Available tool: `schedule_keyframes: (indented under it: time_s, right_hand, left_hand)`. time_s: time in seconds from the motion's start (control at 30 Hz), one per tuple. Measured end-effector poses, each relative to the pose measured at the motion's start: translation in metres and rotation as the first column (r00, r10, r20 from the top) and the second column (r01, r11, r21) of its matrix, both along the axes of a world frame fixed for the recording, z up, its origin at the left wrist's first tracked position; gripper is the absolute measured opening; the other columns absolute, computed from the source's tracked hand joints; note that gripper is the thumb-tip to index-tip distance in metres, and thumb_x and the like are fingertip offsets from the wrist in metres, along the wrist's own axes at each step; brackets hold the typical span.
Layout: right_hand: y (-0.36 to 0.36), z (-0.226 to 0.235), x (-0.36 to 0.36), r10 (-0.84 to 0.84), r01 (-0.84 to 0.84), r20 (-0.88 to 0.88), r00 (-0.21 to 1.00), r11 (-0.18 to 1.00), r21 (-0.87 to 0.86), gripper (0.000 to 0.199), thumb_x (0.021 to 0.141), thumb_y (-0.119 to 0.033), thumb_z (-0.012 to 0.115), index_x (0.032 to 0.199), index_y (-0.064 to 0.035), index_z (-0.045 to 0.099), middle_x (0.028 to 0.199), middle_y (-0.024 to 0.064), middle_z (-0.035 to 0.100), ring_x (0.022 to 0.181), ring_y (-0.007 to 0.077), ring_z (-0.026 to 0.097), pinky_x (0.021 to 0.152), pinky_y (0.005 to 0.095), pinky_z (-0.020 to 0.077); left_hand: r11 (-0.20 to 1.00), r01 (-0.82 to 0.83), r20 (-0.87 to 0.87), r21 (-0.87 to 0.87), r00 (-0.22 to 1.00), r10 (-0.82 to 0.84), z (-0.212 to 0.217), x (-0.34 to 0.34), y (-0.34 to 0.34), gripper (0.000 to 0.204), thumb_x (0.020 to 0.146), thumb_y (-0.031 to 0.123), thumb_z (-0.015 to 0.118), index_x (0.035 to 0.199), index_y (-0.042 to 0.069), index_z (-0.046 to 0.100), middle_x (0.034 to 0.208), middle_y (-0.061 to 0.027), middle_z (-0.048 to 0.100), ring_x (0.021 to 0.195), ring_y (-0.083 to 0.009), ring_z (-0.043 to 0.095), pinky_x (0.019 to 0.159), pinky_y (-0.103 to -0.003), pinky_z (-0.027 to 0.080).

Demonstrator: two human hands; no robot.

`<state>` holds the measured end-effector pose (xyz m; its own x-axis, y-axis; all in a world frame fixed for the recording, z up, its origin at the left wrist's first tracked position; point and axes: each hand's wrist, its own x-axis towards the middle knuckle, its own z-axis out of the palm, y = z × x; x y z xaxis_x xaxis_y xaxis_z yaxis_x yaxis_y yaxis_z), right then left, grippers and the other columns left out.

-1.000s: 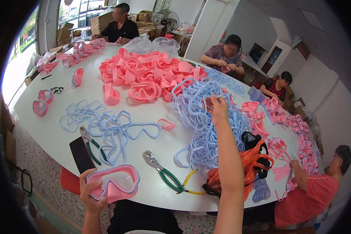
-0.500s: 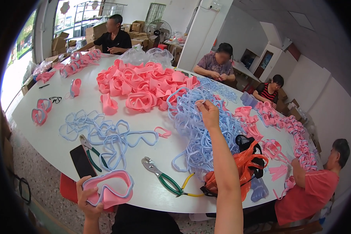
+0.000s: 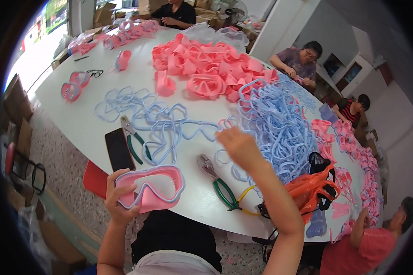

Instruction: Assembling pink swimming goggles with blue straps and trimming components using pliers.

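My left hand (image 3: 116, 196) grips the left side of a pink diving-mask skirt (image 3: 152, 201) with a pale blue frame around its rim. The skirt is tilted above the table's near edge, its opening facing up. My right hand (image 3: 240, 147) hovers above the table, between a string of blue mask frames (image 3: 166, 133) and the big heap of blue frames (image 3: 284, 123). Motion smears its fingers, so whether they hold anything is unclear. Just beyond them lies a small pink loop (image 3: 226, 123), partly covered. Green-handled pliers (image 3: 224, 192) lie below that hand.
Loose pink skirts (image 3: 206, 64) are heaped at the far middle. A phone (image 3: 119, 149) and second pliers (image 3: 136, 143) lie near my left hand. An orange plastic bag (image 3: 309, 188) sits at the right edge. Several people work around the white table (image 3: 78, 137).
My right hand has moved left and nearer, off the blue heap. My left hand still holds the pink skirt, now closer to the body's middle. The whole view has shifted and turned.
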<state>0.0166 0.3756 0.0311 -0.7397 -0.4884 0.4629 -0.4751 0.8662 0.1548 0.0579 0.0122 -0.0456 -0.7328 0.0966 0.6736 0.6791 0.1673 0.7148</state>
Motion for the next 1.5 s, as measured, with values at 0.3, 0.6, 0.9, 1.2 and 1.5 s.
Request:
schedule_keyframes:
  time_s: [0.3, 0.6, 0.9, 1.2, 1.5]
  right_hand:
    - [-0.006, -0.050, -0.026, -0.035, 0.137, 0.331, 0.943, 0.948, -0.289, 0.018, 0.083, -0.018, 0.065, 0.091, -0.0022, 0.067, 0.094, 0.0147, 0.066, 0.092, 0.0315, 0.062, 0.079, 0.0419, 0.0522]
    - [-0.010, -0.071, -0.042, -0.224, 0.262, 0.578, 0.785, 0.965, 0.018, 0.016, 0.076, -0.013, 0.068, 0.087, -0.0024, 0.069, 0.089, 0.0186, 0.067, 0.090, 0.0352, 0.065, 0.077, 0.0452, 0.0541]
    - [-0.011, -0.084, -0.047, -0.134, 0.270, 0.695, 0.706, 0.959, -0.089, 0.018, 0.079, -0.013, 0.067, 0.094, -0.0024, 0.066, 0.092, 0.0147, 0.067, 0.085, 0.0314, 0.064, 0.076, 0.0399, 0.0510]
    - [-0.007, 0.026, -0.013, 0.164, 0.261, 0.375, 0.913, 0.473, -0.842, 0.013, 0.086, -0.007, 0.067, 0.096, -0.0015, 0.063, 0.084, 0.0020, 0.060, 0.076, 0.0103, 0.054, 0.067, 0.0244, 0.0450]
    - [-0.099, 0.052, 0.037, 0.342, -0.234, 0.240, 0.909, 0.892, -0.387, 0.023, 0.072, -0.004, 0.075, 0.092, -0.0046, 0.064, 0.087, 0.0075, 0.060, 0.077, 0.0242, 0.054, 0.068, 0.0338, 0.0454]
  left_hand:
    - [0.997, -0.075, -0.018, -0.031, 0.997, 0.075, -0.014, 0.004, -0.024, 0.048, 0.073, 0.047, 0.076, 0.098, 0.006, 0.069, 0.120, -0.0260, 0.053, 0.106, -0.0360, 0.060, 0.086, -0.044, 0.051]
    - [0.998, -0.064, -0.032, -0.023, 0.997, 0.063, -0.018, 0.003, -0.022, 0.049, 0.074, 0.049, 0.075, 0.097, 0.006, 0.067, 0.120, -0.0254, 0.053, 0.107, -0.0376, 0.059, 0.087, -0.045, 0.050]
    - [0.998, -0.061, 0.023, 0.014, 0.998, 0.061, -0.021, 0.007, -0.024, 0.051, 0.074, 0.050, 0.073, 0.101, 0.007, 0.066, 0.121, -0.0247, 0.051, 0.104, -0.0377, 0.060, 0.087, -0.047, 0.052]
    - [0.996, 0.047, -0.242, -0.073, 0.968, -0.064, -0.003, -0.023, 0.016, 0.069, 0.053, 0.025, 0.090, 0.116, 0.009, 0.064, 0.125, -0.0240, 0.052, 0.110, -0.0359, 0.055, 0.090, -0.041, 0.049]
    - [0.990, 0.085, -0.388, -0.110, 0.913, -0.122, -0.009, -0.023, 0.054, 0.095, 0.060, 0.036, 0.089, 0.135, 0.011, 0.037, 0.126, -0.0199, 0.050, 0.112, -0.0349, 0.056, 0.095, -0.044, 0.044]
